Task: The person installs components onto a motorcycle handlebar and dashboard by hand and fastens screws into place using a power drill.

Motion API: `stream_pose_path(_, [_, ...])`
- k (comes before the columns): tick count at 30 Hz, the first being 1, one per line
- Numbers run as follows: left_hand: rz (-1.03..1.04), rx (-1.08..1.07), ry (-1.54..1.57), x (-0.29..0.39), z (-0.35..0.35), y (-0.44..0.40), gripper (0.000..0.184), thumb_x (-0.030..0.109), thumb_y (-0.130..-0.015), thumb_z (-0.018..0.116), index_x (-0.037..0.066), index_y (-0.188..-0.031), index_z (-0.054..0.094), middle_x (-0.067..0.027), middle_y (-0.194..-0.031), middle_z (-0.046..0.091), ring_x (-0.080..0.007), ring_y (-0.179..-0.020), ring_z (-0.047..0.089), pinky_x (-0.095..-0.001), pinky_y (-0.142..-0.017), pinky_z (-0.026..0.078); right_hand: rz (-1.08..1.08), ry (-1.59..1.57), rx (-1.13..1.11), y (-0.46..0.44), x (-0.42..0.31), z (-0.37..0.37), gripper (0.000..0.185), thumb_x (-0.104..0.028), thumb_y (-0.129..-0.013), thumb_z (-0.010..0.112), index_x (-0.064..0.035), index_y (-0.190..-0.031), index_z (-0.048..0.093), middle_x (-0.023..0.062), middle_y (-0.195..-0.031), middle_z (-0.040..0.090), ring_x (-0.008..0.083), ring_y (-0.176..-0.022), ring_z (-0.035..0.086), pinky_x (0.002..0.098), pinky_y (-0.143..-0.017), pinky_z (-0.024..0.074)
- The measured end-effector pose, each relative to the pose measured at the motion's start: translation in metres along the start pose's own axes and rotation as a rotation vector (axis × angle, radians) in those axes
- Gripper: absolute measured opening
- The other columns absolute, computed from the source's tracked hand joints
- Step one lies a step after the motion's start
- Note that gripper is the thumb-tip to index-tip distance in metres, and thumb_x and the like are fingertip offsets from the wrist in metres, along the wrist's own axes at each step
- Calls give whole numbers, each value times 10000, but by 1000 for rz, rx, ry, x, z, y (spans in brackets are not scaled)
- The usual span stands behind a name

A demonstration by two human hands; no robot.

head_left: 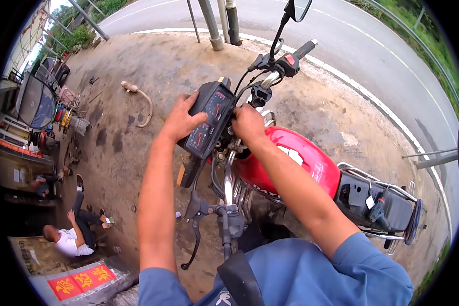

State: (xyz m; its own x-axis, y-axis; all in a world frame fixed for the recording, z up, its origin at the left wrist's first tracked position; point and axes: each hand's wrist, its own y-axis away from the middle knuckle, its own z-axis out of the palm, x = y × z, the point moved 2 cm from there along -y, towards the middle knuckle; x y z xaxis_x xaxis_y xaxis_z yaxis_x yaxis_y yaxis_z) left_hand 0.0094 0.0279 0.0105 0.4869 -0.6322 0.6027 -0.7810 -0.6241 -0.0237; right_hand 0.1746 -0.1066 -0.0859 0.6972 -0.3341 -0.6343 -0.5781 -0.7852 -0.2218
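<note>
A black instrument cluster (pixel 211 120) with two dials sits tilted at the front of a red motorcycle. My left hand (pixel 181 120) grips its left side, with the thumb across the face and the fingers over the far edge. At the cluster's right edge, close to the middle of the handlebar (pixel 271 79), my right hand (pixel 247 122) is closed with its fingers bent. Whatever those fingertips hold is hidden. Behind my right hand lies the red fuel tank (pixel 316 171). Below the cluster, the clutch or brake lever (pixel 195 239) points toward me.
A power tool (pixel 378 211) rests on the black seat (pixel 400 206). A bent exhaust pipe (pixel 147 102) lies on the stained ground. Posts (pixel 209 23) stand by the road. At left, a person (pixel 74 237) sits near machinery and a red sign (pixel 81 281).
</note>
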Motion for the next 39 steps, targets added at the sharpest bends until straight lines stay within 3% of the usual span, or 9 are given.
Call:
stream_pose_path(1, [0, -2, 1, 1, 0, 1, 830, 357, -773, 702, 14, -1498, 489, -245, -1428, 483, -387, -1318, 522, -411, -1100, 424, 31, 28, -88, -2, 1, 0, 140, -148, -774, 690, -60, -858, 760, 199, -925, 704, 393, -896, 696, 503, -800, 565])
stream_pose_path(10, [-4, 21, -5, -1, 4, 5, 831, 374, -775, 714, 18, -1493, 495, -246, -1436, 480, -393, -1331, 514, -413, -1104, 425, 29, -131, -149, -1, 9, -7, 195, -195, -775, 704, -82, -917, 773, 198, -897, 718, 412, -885, 696, 501, -816, 565])
stream_pose_path(15, [11, 51, -23, -2, 2, 3, 880, 422, -738, 707, -6, -1479, 505, -275, -1395, 499, -441, -1267, 556, -435, -1080, 453, -2, -39, -117, -3, 6, -3, 186, -199, -780, 704, -78, -905, 771, 202, -847, 711, 401, -867, 698, 505, -802, 564])
stream_pose_path(25, [6, 39, -38, -4, 4, 1, 897, 447, -745, 698, -4, -1492, 487, -273, -1373, 501, -439, -1253, 561, -443, -1069, 459, -165, 133, -172, -7, -1, -19, 194, -232, -782, 688, -53, -831, 744, 190, -838, 706, 399, -844, 695, 509, -767, 564])
stream_pose_path(32, [9, 24, -7, -11, 6, -2, 881, 420, -769, 711, 5, -1507, 470, -265, -1399, 483, -440, -1268, 549, -436, -1083, 452, -101, 63, -108, -4, 1, -10, 189, -220, -781, 687, -52, -849, 741, 197, -862, 699, 388, -890, 694, 495, -802, 560])
stream_pose_path(37, [9, 24, -1, -10, 5, 1, 875, 411, -778, 712, -1, -1509, 464, -285, -1433, 450, -445, -1283, 542, -437, -1088, 449, -207, 131, -141, -7, 1, -13, 180, -223, -785, 685, -55, -825, 734, 183, -849, 699, 392, -846, 695, 506, -767, 562])
stream_pose_path(39, [-7, 21, 20, -7, 5, 4, 814, 348, -806, 730, -9, -1492, 479, -251, -1398, 489, -395, -1279, 543, -412, -1084, 438, -207, 129, -134, -6, -1, -12, 176, -220, -786, 685, -54, -822, 733, 183, -851, 695, 392, -849, 693, 505, -768, 561])
